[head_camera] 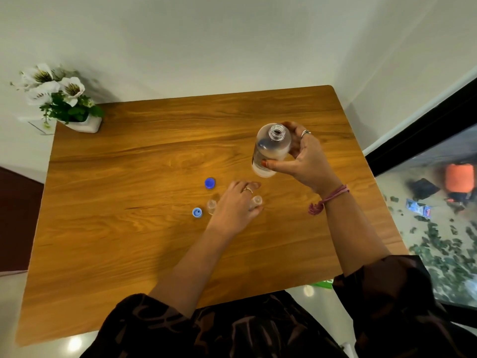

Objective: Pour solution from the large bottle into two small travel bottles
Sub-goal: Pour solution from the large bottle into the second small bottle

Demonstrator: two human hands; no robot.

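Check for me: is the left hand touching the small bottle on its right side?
Touching. The head view shows the left hand with thumb and fingers around the small travel bottle, no gap visible.

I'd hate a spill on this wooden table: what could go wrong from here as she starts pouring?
1. The large bottle, uncapped in the right hand, has a mouth far wider than the small travel bottles' necks, so solution may overshoot.
2. The left hand steadies only the right travel bottle; the left travel bottle stands free beside the wrist and could be knocked over.
3. The blue caps lie loose nearby and could be swept aside.
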